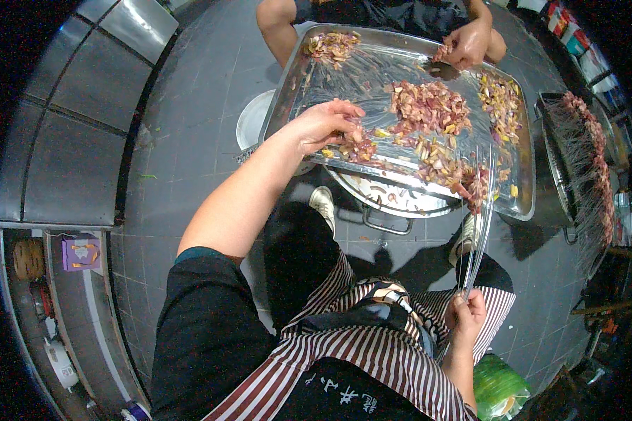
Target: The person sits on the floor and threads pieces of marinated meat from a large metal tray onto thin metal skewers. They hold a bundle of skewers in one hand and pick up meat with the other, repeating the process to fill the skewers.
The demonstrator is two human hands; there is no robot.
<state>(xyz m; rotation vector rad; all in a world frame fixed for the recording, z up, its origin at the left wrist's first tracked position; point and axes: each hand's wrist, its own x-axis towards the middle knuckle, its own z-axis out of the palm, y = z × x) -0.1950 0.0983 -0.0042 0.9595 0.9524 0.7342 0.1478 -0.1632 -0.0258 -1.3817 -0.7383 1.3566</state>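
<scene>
A large rectangular metal tray [526, 179] lies before me, with a pile of raw meat pieces [429, 108] near its middle and chopped, onion-like pieces [499, 108] around it. My left hand [329, 123] reaches over the tray's near left part, its fingers at a small heap of meat and chopped pieces [361, 150]. Low in front of my body, my right hand [466, 310] is closed on the ends of several thin clear skewers [482, 242]. Their far ends extend over the tray's near right edge, where meat [474, 187] shows at them.
Opposite me, a co-worker's hand [468, 44] holds meat over the tray's far edge. Beneath the tray stands a round metal pot [395, 223] with a handle. Many loaded skewers [592, 152] lie on a container at right. A pale round bowl [253, 118] is at left.
</scene>
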